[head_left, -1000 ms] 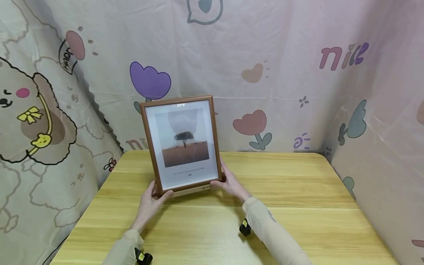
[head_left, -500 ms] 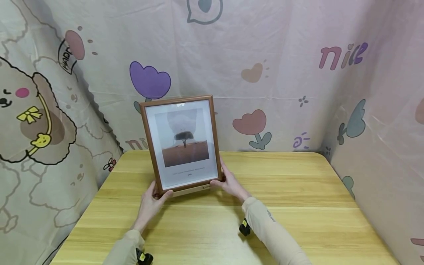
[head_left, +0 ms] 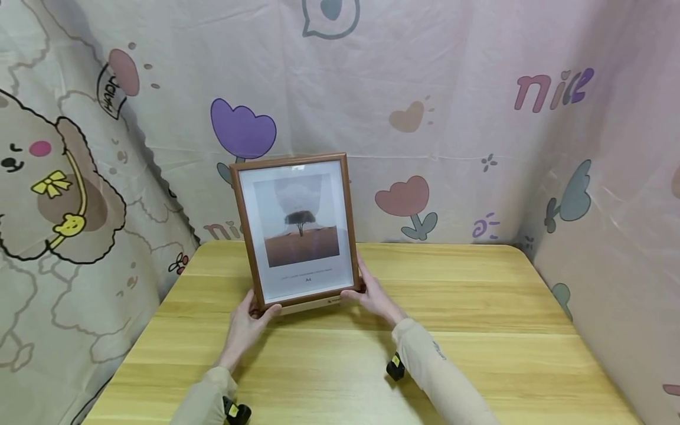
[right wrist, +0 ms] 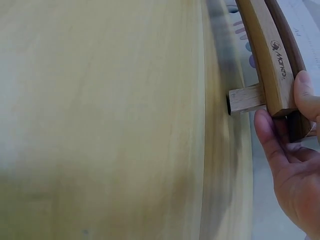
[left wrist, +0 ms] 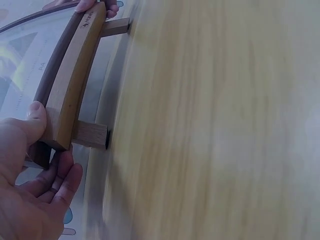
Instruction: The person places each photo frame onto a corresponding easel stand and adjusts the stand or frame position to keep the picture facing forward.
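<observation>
A brown wooden picture frame with a tree print marked A4 leans back near the rear left of the table. It rests on a wooden easel stand, whose pale front ledge has two short feet below it. My left hand grips the lower left corner, thumb on the front, fingers bent underneath and behind. At the lower right corner my right hand holds on the same way, its thumb over the frame's front edge. The stand's back is hidden behind the picture.
Light wood-grain planks form the tabletop. A printed cloth backdrop hangs close behind the table's rear edge. More of this cloth runs down both sides. Black wrist cameras sit below both sleeves.
The picture frame and both hands have shifted very slightly right, partly along with a small shift of the head view. Both hands keep their hold on the lower corners.
</observation>
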A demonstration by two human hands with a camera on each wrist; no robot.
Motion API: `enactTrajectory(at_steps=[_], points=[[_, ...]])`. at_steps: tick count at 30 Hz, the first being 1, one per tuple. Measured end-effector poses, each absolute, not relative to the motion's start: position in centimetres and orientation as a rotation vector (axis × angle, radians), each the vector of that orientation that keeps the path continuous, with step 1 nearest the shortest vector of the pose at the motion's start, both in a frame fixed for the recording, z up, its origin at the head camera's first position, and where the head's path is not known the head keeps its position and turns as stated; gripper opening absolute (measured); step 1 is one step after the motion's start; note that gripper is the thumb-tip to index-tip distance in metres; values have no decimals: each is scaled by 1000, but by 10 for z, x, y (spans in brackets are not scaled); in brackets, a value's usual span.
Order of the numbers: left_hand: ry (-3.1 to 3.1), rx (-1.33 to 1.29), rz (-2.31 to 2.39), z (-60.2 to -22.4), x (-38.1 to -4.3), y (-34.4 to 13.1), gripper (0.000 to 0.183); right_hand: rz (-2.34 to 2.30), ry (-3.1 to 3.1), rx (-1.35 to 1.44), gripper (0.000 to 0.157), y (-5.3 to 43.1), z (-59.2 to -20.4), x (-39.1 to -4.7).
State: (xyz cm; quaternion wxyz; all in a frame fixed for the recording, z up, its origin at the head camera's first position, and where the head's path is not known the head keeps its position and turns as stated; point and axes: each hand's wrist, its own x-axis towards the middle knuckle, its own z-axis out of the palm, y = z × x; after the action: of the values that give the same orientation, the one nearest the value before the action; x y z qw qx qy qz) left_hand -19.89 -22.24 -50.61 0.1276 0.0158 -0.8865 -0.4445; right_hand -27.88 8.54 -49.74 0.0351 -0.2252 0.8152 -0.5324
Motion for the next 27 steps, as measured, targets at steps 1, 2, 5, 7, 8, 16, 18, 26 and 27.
enactTrajectory(at_steps=[1,2,5,7,8,16,18,26,27], points=[[-2577,47,-1298,-506,-199,-221,49,-1633,2514,-686,111,87,-501,-280],[-2578,47,-1300,-506,-199,-220,50,-1625,2521,-677,111,88,-501,-280],[-2573,25,-1332,-506,-201,-217,54,-1638,2522,-673,110,92,-502,-277],[-2566,7,-1355,-505,-202,-214,56,-1632,2533,-644,110,95,-502,-275],[-2567,3,-1363,-505,-202,-213,58,-1631,2538,-639,110,96,-502,-274],[-2575,5,-1410,-507,-211,-199,63,-1676,2543,-588,110,110,-505,-271],[-2568,0,-1425,-506,-212,-196,65,-1670,2555,-559,110,113,-506,-270],[-2547,-76,-1440,-507,-219,-183,75,-1634,2622,-496,111,127,-505,-266],[-2549,-83,-1434,-507,-220,-182,76,-1632,2631,-491,111,129,-505,-266]])
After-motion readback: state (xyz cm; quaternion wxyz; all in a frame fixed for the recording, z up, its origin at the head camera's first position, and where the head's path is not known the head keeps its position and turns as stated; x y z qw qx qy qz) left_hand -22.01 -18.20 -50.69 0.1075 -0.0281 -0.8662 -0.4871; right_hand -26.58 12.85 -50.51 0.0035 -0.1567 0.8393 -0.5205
